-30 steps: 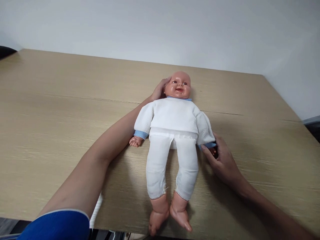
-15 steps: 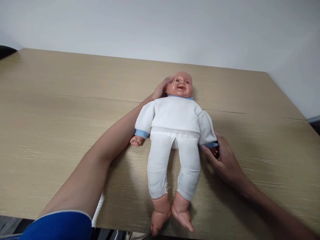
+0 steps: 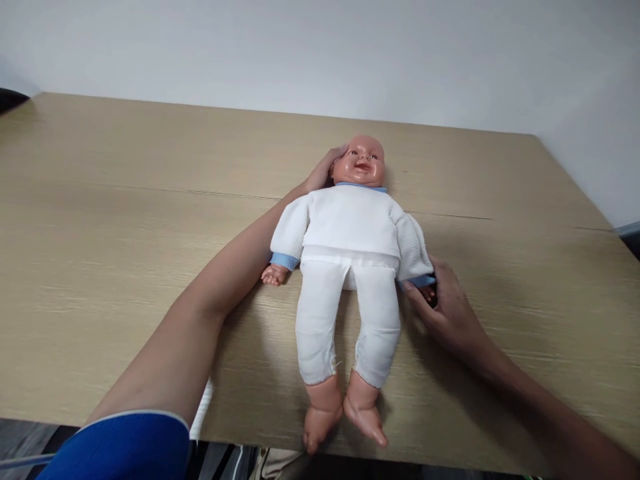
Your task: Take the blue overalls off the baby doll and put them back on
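Observation:
A baby doll (image 3: 353, 227) in a white fleece top with blue cuffs and white trousers lies face up on the wooden table (image 3: 125, 267), its bare feet toward me. My left hand (image 3: 327, 167) cups the side of the doll's head, with fingertips on its temple; the other fingers are hidden behind the head. At the doll's arm on the right, my right hand (image 3: 447, 303) is closed around the blue cuff, thumb on the near side. The doll's hand there is mostly covered by mine.
A pale wall (image 3: 320, 53) rises behind the table's far edge. Dark objects show at the far left and right edges. Below the near table edge are the floor and part of some beige cloth (image 3: 283, 463). A thin seam crosses the tabletop.
The whole view has shifted slightly, so the table and doll appear a little higher. Both hands keep the same places on the doll.

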A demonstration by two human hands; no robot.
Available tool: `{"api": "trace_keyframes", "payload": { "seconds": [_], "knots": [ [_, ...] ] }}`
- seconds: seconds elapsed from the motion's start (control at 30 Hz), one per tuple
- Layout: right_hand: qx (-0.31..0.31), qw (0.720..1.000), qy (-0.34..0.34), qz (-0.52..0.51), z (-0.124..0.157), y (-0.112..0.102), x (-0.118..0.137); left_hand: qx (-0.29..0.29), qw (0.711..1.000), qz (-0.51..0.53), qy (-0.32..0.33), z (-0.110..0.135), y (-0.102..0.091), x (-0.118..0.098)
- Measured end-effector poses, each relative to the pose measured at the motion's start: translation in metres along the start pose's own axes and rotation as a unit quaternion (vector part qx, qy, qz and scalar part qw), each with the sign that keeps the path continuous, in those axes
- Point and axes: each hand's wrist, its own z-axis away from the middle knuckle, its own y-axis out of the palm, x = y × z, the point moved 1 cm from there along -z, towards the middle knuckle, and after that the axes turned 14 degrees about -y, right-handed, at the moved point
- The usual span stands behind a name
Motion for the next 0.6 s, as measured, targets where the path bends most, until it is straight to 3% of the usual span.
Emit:
{"api": "trace_keyframes", "payload": {
  "seconds": [0.13, 0.2, 0.27, 0.37, 0.5, 0.6],
  "knots": [
    [-0.001, 1.0, -0.003, -0.002, -0.004, -0.002, -0.003, 0.074, 0.997, -0.032, 0.003, -0.007, -0.008, -0.003],
    [0.0, 1.0, -0.006, 0.0, -0.007, -0.005, -0.005, 0.077, 0.996, -0.039, -0.008, -0.007, -0.011, -0.007],
    [0.004, 1.0, -0.012, 0.005, -0.011, -0.007, -0.007, 0.047, 0.997, -0.048, -0.041, -0.004, -0.014, -0.012],
    [-0.004, 0.999, -0.034, 0.006, -0.016, -0.012, -0.012, -0.046, 0.995, -0.066, -0.054, 0.007, -0.02, -0.025],
    [-0.045, 0.998, -0.031, -0.036, -0.019, -0.011, -0.027, -0.146, 0.974, -0.134, 0.111, 0.027, -0.023, -0.046],
    [-0.09, 0.995, -0.03, -0.036, -0.027, -0.008, -0.045, -0.168, 0.934, -0.222, 0.223, 0.05, 0.004, -0.048]
  ]
}}
